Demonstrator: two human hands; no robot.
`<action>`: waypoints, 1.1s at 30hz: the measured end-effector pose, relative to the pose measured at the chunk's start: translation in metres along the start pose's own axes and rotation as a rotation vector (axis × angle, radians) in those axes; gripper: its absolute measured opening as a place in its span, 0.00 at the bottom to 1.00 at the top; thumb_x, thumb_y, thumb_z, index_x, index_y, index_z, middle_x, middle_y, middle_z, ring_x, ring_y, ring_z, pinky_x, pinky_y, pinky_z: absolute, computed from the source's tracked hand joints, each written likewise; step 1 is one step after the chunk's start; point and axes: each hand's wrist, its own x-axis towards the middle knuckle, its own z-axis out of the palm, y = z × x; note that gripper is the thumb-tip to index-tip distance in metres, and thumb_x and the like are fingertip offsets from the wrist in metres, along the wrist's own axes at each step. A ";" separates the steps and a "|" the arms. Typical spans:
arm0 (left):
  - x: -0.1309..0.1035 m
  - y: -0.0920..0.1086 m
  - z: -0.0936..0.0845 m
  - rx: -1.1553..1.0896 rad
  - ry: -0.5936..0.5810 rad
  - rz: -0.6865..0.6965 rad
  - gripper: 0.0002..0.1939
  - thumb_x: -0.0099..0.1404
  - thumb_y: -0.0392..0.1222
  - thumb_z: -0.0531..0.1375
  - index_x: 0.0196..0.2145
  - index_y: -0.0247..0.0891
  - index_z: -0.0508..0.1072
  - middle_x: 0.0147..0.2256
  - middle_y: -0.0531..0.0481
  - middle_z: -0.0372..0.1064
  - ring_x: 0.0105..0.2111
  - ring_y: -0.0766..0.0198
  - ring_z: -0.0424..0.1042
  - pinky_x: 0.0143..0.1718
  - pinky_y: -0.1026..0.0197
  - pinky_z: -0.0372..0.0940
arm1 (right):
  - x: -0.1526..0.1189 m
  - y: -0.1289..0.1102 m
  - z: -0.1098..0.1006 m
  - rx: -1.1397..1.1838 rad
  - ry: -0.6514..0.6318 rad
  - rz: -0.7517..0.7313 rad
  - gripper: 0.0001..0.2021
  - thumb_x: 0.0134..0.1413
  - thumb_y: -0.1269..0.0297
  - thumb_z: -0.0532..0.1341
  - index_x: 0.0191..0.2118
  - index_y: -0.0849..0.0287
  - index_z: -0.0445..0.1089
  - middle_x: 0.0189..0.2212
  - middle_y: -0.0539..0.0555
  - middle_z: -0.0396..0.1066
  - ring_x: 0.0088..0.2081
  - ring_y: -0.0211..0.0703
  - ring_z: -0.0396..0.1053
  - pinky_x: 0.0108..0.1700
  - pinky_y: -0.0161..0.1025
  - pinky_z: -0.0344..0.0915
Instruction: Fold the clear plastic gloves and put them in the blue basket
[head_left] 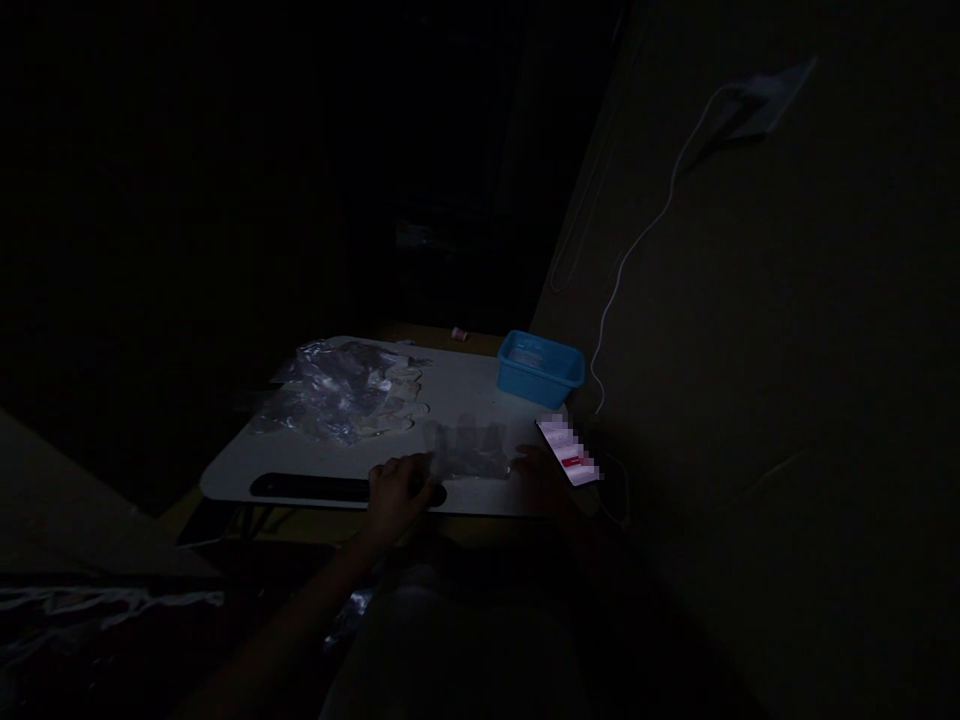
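Observation:
A clear plastic bag [474, 452] is spread between my two hands, low over the front of a white folding table [480, 385]. My left hand [399, 490] is closed at the bag's left edge, thumb and fingers brought together there. At its right edge is my right hand [536, 470], in deep shadow, with the fingertips bent in against the plastic. The dim light hides what the bag may contain. On the left of the table lies a crumpled heap of clear plastic [337, 385], with several pale, flat pieces [397, 400] beside it.
A blue plastic basket [540, 370] stands at the table's back right. Near my right hand lies a lit phone [570, 452]. A white cable [637, 240] hangs down the wall from a socket. A dark slot [315, 487] runs along the front edge. A small container [459, 334] sits behind the table.

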 end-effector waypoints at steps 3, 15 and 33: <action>0.001 0.003 0.002 -0.004 -0.016 -0.039 0.17 0.57 0.45 0.56 0.44 0.41 0.67 0.36 0.50 0.72 0.39 0.56 0.67 0.41 0.53 0.55 | -0.005 -0.007 0.008 0.031 -0.007 0.140 0.07 0.43 0.70 0.58 0.31 0.57 0.70 0.29 0.55 0.72 0.38 0.47 0.70 0.38 0.41 0.67; 0.006 0.008 0.004 -0.167 0.031 -0.141 0.18 0.52 0.41 0.60 0.42 0.40 0.66 0.35 0.51 0.72 0.37 0.61 0.70 0.38 0.60 0.63 | -0.008 -0.029 0.026 0.410 -0.010 0.412 0.16 0.40 0.65 0.61 0.40 0.60 0.66 0.19 0.48 0.70 0.19 0.38 0.69 0.19 0.31 0.63; 0.010 0.008 0.009 -0.266 -0.042 -0.193 0.16 0.55 0.40 0.53 0.43 0.40 0.67 0.27 0.54 0.73 0.27 0.64 0.72 0.28 0.65 0.63 | -0.014 -0.013 0.016 0.717 -0.132 0.376 0.19 0.36 0.61 0.65 0.39 0.57 0.63 0.24 0.52 0.73 0.33 0.50 0.73 0.36 0.47 0.66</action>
